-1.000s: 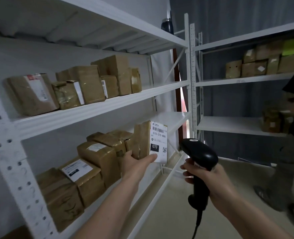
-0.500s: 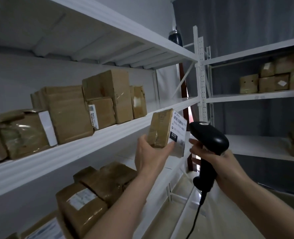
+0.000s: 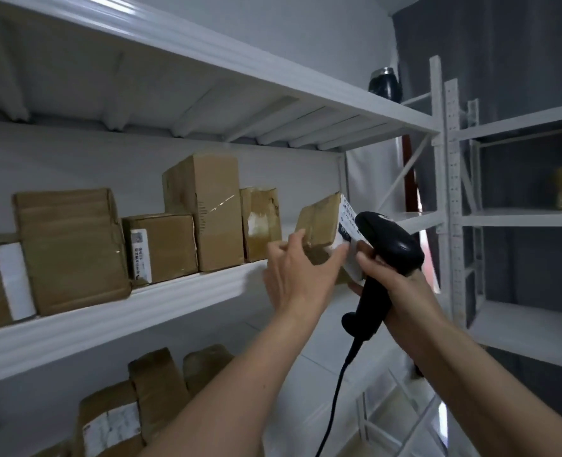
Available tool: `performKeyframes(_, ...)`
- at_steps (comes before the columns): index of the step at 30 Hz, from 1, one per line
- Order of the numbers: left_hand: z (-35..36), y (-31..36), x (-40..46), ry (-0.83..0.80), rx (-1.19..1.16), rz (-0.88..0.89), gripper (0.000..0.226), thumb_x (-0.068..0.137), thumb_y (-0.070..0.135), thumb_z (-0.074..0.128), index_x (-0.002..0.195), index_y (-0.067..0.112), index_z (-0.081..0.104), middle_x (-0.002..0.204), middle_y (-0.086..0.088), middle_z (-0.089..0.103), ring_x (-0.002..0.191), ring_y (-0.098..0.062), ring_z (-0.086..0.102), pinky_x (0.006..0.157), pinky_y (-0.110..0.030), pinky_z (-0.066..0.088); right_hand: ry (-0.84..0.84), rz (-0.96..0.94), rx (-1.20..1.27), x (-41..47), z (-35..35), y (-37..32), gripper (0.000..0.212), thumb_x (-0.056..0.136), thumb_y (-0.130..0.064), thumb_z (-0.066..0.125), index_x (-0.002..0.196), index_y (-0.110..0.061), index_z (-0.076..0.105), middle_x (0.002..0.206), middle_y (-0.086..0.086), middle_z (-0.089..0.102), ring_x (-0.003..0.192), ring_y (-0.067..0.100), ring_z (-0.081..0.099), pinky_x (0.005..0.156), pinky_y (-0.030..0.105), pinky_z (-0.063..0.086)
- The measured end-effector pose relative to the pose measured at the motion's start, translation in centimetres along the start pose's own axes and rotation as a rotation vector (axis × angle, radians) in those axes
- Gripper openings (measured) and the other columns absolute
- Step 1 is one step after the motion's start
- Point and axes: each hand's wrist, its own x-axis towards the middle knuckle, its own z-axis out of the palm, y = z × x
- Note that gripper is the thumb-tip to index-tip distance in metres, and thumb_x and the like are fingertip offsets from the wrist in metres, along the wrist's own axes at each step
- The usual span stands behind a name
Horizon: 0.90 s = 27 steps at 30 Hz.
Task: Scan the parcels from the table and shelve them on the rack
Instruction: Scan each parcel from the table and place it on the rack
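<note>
Nearest to us, our right hand has its grip wrapped tight round the handle of a black scanner, smooth moulded plastic w/ a rounded head and a thin cable hanging down from the butt. Just left of it, our left hand holds the parcel: thumb out along the label side, fingers over the far edge, so the grip is clamped on it. The parcel is a small brown block wrapped in glossy tape, w/ a white printed label facing the scanner head, which overlaps it. We hold it in the air at the front edge of the middle shelf, right of the boxes there; whether it touches the shelf we can't tell.

Beyond, the rack is white painted metal, ribbed under each shelf, w/ perforated uprights. On the middle shelf stand taped cardboard boxes, matte brown, some creased. More boxes below. On top, a dark rounded flask. Far right, a second rack w/ one brown parcel.
</note>
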Motion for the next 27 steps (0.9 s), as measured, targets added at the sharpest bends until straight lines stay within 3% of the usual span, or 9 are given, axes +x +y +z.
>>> performKeyframes(4,3.9,1.9,2.2,0.052,0.203,0.075,0.085,0.075,0.059,0.067,0.147,0.040,0.027,0.135,-0.003,0.035,0.127,-0.023,0.038,0.108,-0.037,0.031,-0.099,0.042,0.103,5.5,-2.5,0.3,0.029,0.085,-0.005,0.067,0.111,0.006,0.061,0.103,0.024,0.064,0.110,0.040,0.062,0.098,0.049,0.049)
performKeyframes(9,6.8,3.7,5.5,0.229,0.443,0.033,0.085,0.072,0.052,0.075,0.142,0.033,0.031,0.147,-0.011,0.019,0.129,-0.031,0.035,0.107,-0.040,0.029,-0.216,0.216,0.277,10.9,-3.2,0.9,0.009,0.085,-0.006,0.068,0.091,-0.007,0.061,0.082,0.009,0.067,0.091,0.030,0.066,0.086,0.044,0.055)
performKeyframes(15,8.3,3.0,7.5,0.381,0.728,0.039,0.078,0.070,0.051,0.079,0.135,0.029,0.041,0.148,-0.012,0.025,0.126,-0.029,0.038,0.102,-0.037,0.032,-0.278,0.347,0.295,13.9,-3.2,1.9,0.025,0.078,-0.009,0.075,0.100,-0.006,0.065,0.099,0.019,0.067,0.104,0.037,0.065,0.100,0.052,0.047)
performKeyframes(21,8.7,3.0,8.9,0.422,0.931,-0.034,0.068,0.076,0.066,0.064,0.126,0.023,0.050,0.144,-0.008,0.033,0.124,-0.025,0.035,0.099,-0.035,0.031,-0.362,0.407,0.313,14.1,-5.2,3.5,0.026,0.073,-0.012,0.076,0.096,-0.006,0.066,0.116,0.022,0.067,0.110,0.032,0.065,0.098,0.047,0.049)
performKeyframes(27,7.9,2.5,10.0,0.407,0.975,-0.010,0.067,0.080,0.058,0.067,0.135,0.026,0.048,0.146,-0.001,0.029,0.130,-0.024,0.029,0.104,-0.036,0.028,-0.376,0.432,0.367,14.2,-6.1,3.7,0.036,0.069,-0.015,0.076,0.101,-0.004,0.067,0.120,0.021,0.065,0.111,0.030,0.064,0.098,0.047,0.049)
